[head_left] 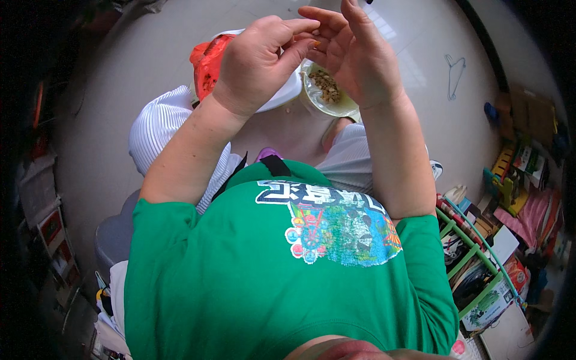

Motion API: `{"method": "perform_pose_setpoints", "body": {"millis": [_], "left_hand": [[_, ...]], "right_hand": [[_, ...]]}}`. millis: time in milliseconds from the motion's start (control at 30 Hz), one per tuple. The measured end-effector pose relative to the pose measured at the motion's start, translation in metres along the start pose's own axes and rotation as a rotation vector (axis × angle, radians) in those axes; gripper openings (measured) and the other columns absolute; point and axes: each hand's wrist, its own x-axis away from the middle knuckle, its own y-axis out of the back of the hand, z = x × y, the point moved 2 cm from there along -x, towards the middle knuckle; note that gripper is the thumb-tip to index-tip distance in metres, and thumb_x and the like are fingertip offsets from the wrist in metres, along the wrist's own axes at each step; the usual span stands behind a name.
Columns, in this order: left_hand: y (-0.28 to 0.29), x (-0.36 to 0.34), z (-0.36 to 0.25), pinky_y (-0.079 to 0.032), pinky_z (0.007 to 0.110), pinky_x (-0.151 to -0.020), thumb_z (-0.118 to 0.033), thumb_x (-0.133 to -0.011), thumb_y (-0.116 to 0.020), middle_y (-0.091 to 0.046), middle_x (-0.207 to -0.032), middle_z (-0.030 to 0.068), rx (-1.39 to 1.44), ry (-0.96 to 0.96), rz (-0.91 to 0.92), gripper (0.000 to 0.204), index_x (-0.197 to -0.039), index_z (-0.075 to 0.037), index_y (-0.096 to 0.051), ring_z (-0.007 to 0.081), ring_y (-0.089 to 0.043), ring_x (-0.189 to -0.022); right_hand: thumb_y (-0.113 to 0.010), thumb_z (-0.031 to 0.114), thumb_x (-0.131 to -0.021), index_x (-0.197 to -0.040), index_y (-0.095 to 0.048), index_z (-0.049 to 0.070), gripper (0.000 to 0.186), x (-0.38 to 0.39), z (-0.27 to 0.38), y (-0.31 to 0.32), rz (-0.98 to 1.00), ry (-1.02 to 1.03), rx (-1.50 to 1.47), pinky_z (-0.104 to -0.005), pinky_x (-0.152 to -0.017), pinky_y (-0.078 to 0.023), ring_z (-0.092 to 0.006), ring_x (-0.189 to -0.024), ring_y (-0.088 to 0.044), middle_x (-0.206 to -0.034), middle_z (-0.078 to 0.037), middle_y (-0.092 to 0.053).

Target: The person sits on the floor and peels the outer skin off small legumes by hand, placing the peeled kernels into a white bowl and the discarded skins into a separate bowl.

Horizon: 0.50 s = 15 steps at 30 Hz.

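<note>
Elbows bent, the left hand (pixel 255 57) curls inward, thumb near forefinger, its grip unclear from here; the right hand (pixel 369 66) is open-palmed, above small brown pieces (pixel 326 87) in a pale, round plastic-lined tub (pixel 337 108).

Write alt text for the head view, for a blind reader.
A person in a green shirt holds a curled left hand close to the open right hand; whether anything small is held is unclear. Lower down are a red bag, a rounded white object and a bucket of brown bits; a hanger lies on the floor at right.
</note>
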Motion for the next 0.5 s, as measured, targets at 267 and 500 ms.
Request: {"method": "perform_pose_setpoints", "body": {"millis": [267,500], "left_hand": [[0.003,-0.001,0.008,-0.049,0.028,-0.062,-0.006,-0.077,-0.066,-0.061,-0.076,0.0071,-0.157,-0.047,-0.045,0.017,-0.094,-0.006,-0.066,0.0204,-0.060,-0.067],[0.006,-0.003,0.002,-0.050,0.021,-0.064,-0.002,-0.086,-0.059,-0.061,-0.085,0.0058,0.781,0.468,-0.112,0.011,-0.097,0.000,-0.061,0.0096,-0.059,-0.073]], "right_hand": [[-0.038,0.056,-0.091,-0.117,-0.050,0.000,0.063,0.006,-0.001,-0.024,-0.062,-0.014,0.076,-0.0339,-0.092,-0.040,-0.0197,-0.101,-0.054,-0.108,-0.012,-0.056],[-0.059,0.025,-0.089,-0.097,-0.063,0.000,0.027,0.006,-0.002,-0.011,-0.064,0.264,0.406,-0.0242,-0.066,-0.052,-0.0127,-0.075,-0.063,-0.085,-0.007,-0.065]]}}
